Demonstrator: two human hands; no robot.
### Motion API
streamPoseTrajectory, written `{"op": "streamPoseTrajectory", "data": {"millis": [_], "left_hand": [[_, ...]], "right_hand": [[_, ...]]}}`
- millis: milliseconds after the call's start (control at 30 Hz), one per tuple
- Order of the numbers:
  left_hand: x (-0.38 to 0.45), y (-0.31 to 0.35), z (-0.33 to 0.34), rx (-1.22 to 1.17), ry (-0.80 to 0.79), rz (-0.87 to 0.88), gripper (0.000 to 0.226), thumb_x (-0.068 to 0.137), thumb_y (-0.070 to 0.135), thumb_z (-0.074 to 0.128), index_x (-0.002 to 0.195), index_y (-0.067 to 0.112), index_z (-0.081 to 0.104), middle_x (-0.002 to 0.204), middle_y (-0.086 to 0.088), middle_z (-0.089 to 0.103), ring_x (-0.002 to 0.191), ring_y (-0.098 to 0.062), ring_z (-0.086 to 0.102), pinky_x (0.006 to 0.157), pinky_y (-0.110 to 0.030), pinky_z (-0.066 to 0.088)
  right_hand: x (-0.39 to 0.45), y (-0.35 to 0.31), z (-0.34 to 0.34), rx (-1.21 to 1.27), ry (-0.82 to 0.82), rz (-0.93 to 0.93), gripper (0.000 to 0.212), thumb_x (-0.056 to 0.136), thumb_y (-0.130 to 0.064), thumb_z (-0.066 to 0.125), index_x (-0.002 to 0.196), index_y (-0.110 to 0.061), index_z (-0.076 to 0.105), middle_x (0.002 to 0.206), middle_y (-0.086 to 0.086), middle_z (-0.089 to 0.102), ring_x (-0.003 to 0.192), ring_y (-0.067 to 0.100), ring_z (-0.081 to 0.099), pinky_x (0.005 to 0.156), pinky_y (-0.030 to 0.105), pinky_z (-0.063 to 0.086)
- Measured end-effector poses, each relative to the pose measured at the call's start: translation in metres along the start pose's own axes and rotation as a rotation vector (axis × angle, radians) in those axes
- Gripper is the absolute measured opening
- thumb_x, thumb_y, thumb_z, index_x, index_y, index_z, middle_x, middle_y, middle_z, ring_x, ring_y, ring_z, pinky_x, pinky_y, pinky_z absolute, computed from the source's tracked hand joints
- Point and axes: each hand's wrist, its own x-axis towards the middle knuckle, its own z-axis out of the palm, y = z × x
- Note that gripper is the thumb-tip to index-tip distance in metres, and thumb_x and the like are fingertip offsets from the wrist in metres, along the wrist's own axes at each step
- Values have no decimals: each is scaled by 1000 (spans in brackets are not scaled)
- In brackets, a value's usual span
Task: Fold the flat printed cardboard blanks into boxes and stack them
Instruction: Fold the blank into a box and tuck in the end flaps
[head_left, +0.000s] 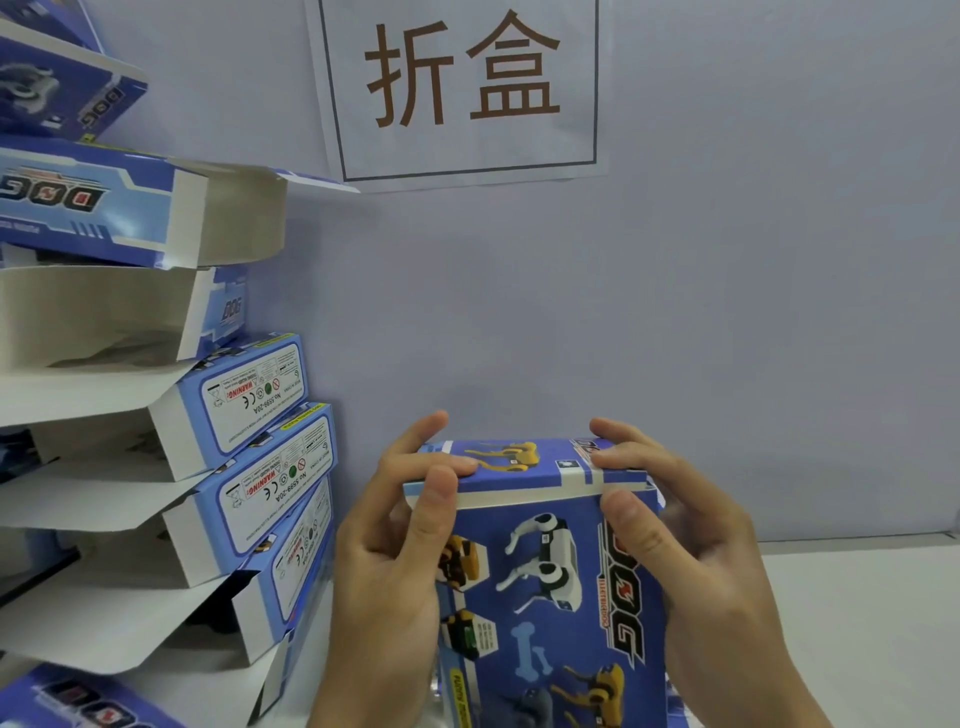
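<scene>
Both hands hold one blue printed box (550, 582) upright at centre bottom, close to the camera. Left hand (395, 561) wraps the box's left side: thumb flat on the front face near the top left corner, fingers curled over the top panel. Right hand (696, 551) mirrors it on the right side: thumb on the front face by the red-black "DOG" lettering, fingers curled over the top right edge. So each grip is grasping the box, pinching its upper corners. Top flap (524, 460) lies folded down, showing a yellow robot dog print; a white strip runs along the seam with the front. The front face shows a white robot dog, yellow robot dogs, and a light blue bone.

Left of the hands, a stack of folded boxes (156, 415) rises high in the frame, open ends toward the camera, white flaps hanging out, warning-label ends turned right. The stack leans and the upper boxes sit askew. The lower boxes nearly touch the left hand.

A white surface (857, 623) shows at right. On the pale wall behind hangs a paper sign (462, 88) with two brown characters inside a thin frame.
</scene>
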Motion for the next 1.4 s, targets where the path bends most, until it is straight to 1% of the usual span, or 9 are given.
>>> {"op": "streamPoseTrajectory", "data": {"millis": [200, 433, 567, 700, 833, 933, 1133, 1267, 1400], "left_hand": [[-3, 0, 8, 16, -12, 52, 47, 61, 77, 74, 82, 35, 74, 136, 17, 60, 118, -22, 65, 73, -51, 60], [-6, 0, 14, 31, -29, 75, 44, 69, 75, 70, 83, 34, 77, 137, 18, 58, 125, -17, 60, 82, -52, 60], [-5, -3, 11, 28, -19, 42, 26, 84, 55, 63, 82, 33, 78, 136, 19, 60, 131, -26, 54, 94, -65, 49], [-5, -1, 12, 70, -35, 102, 25, 81, 52, 55, 83, 37, 76, 133, 18, 61, 129, -18, 57, 88, -58, 56], [-9, 0, 15, 73, -91, 100, 24, 82, 48, 57, 84, 35, 77, 134, 17, 60, 128, -16, 57, 82, -68, 53], [-9, 1, 18, 118, -72, 130, 25, 83, 49, 54, 83, 37, 76, 131, 19, 61, 130, -15, 55, 81, -59, 58], [-5, -5, 11, 69, -21, 70, 25, 91, 45, 55, 85, 32, 75, 129, 17, 63, 131, -26, 54, 100, -68, 42], [-2, -4, 8, 2, 29, 30, 29, 86, 53, 58, 86, 29, 74, 130, 10, 64, 120, -26, 63, 85, -57, 57], [1, -2, 8, 36, 63, 62, 33, 83, 55, 53, 83, 29, 74, 122, 10, 67, 110, -19, 69, 71, -38, 61]], "right_hand": [[1, 4, -9, 28, 35, -37, 24, 69, -39, 69, 89, -29, 75, 129, -8, 63, 112, 30, 67, 62, 36, 60], [2, 4, -14, 22, 21, -7, 45, 64, -56, 84, 94, -25, 72, 134, -4, 61, 107, 33, 69, 62, 40, 60], [3, 10, -15, 49, 32, -26, 27, 71, -41, 73, 93, -25, 72, 134, -4, 60, 108, 35, 68, 62, 40, 60], [2, 12, -15, 55, 30, -34, 27, 73, -38, 69, 97, -25, 71, 136, -5, 59, 107, 36, 69, 62, 40, 60], [1, 8, -16, 12, 46, -38, 33, 71, -46, 73, 98, -27, 69, 133, -6, 61, 101, 31, 72, 60, 36, 59], [1, 6, -17, 41, 44, -21, 34, 70, -43, 72, 98, -24, 68, 133, -5, 61, 98, 30, 73, 59, 36, 59], [1, 5, -10, 55, 37, 0, 41, 67, -50, 79, 98, -25, 69, 132, -5, 62, 100, 29, 72, 60, 35, 60], [-1, 4, -1, 68, 25, -7, 59, 60, -66, 82, 103, -27, 68, 127, -1, 66, 98, 27, 73, 60, 34, 60], [-1, 1, 8, 4, 46, -36, 58, 60, -71, 77, 99, -30, 69, 126, -7, 65, 101, 24, 72, 57, 31, 60]]}}
